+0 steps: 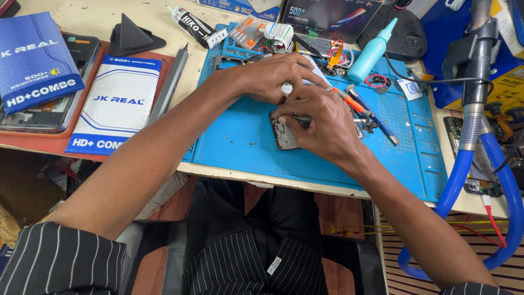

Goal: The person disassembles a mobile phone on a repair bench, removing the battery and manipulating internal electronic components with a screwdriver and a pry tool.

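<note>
An opened phone body lies on the blue work mat, mostly hidden under both hands. My right hand rests over it and pinches thin metal tweezers whose tips point left onto the phone. My left hand arches over the phone's far end, fingers curled down and pressing on a white piece beneath them. An orange-handled tool and a blue-handled tool lie just right of my right hand.
A teal squeeze bottle stands behind the hands. A glue tube and black triangular stand lie at back left. Blue and white boxes sit left. Blue hoses and a metal nozzle hang right.
</note>
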